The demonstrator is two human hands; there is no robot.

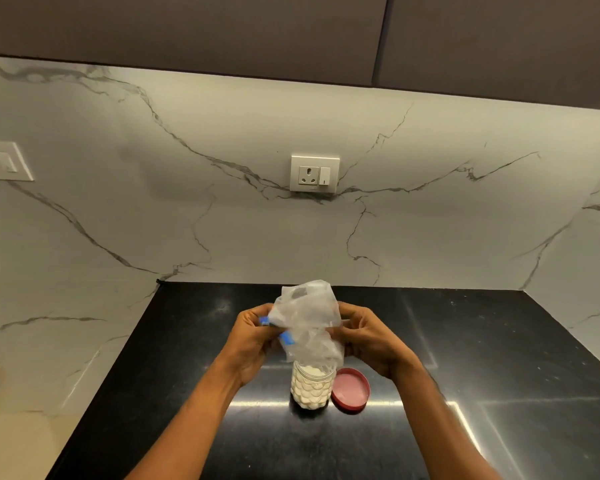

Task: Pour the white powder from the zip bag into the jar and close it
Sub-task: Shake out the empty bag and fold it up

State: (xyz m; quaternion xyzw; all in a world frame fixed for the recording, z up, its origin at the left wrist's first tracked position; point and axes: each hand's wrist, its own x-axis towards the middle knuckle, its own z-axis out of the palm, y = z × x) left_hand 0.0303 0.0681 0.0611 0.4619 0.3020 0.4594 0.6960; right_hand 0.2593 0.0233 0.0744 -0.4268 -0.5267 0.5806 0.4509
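While both hands grip zip bag (307, 320) (unlabelled), above jar (310, 386)

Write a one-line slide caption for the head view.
Both hands hold the upended zip bag over the powder-filled jar, lid beside.

Both hands raised side by side — left hand (253, 336), right hand (368, 336) — fingers curled, seemingly pinching.

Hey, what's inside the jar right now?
The jar on the black counter holds white powder nearly up to its neck. The zip bag, held by both hands, covers the mouth, so the very top is hidden.
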